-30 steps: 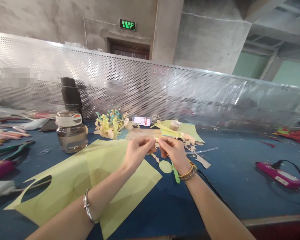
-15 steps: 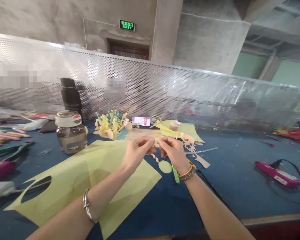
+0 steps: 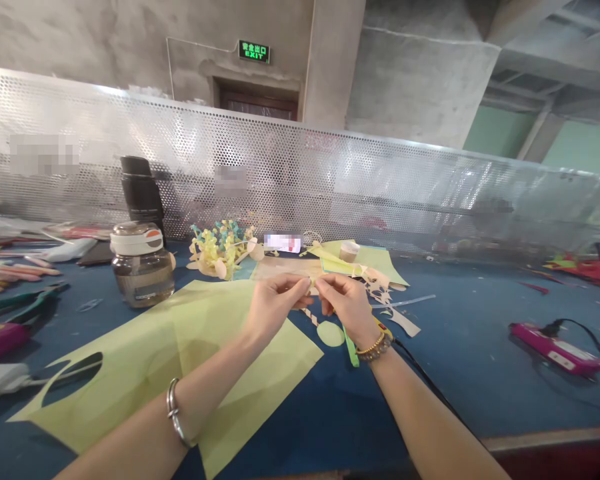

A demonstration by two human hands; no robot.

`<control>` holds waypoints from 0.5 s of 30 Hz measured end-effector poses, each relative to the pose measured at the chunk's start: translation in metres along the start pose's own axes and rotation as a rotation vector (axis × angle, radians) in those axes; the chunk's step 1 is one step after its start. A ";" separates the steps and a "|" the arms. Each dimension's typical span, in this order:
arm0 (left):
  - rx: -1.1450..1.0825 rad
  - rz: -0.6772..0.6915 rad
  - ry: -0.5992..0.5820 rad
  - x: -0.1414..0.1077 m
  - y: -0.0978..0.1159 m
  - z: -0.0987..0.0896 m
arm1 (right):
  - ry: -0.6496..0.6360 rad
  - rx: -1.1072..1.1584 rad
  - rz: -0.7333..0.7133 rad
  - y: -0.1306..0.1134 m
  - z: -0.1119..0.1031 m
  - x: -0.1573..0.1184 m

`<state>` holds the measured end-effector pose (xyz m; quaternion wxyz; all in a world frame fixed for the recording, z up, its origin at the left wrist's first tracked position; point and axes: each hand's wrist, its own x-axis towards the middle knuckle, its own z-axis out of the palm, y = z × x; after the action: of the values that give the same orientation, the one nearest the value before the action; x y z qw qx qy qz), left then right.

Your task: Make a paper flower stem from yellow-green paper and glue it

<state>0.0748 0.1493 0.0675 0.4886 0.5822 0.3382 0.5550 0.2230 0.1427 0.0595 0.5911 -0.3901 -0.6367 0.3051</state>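
Note:
My left hand (image 3: 280, 300) and my right hand (image 3: 345, 300) meet at the fingertips above the blue table (image 3: 470, 320). Each pinches thumb against finger on a tiny pale yellow piece, too small to make out well. Just below the fingers lie a light green oval (image 3: 331, 334) and a green strip (image 3: 351, 348). Under my left forearm spreads a large yellow-green sheet (image 3: 145, 340) with an oval hole cut near its left end. Beyond my left hand stands a cluster of small yellow and teal paper flowers (image 3: 217, 250).
A glass bottle (image 3: 143, 267) and black flask (image 3: 141, 193) stand at the left, near green-handled pliers (image 3: 30, 300). Cut scraps (image 3: 377, 283) and a small cup (image 3: 349, 251) lie beyond my right hand. A magenta power strip (image 3: 555, 348) is at the right.

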 end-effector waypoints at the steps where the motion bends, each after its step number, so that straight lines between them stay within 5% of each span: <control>1: 0.000 0.000 -0.008 0.000 0.000 0.000 | 0.006 -0.006 0.005 0.000 0.000 0.000; 15: -0.021 -0.023 -0.004 0.000 -0.001 -0.001 | 0.003 0.078 0.037 0.001 -0.002 0.001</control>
<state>0.0742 0.1499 0.0669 0.5017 0.5741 0.3379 0.5519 0.2253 0.1444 0.0593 0.6009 -0.3791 -0.6163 0.3399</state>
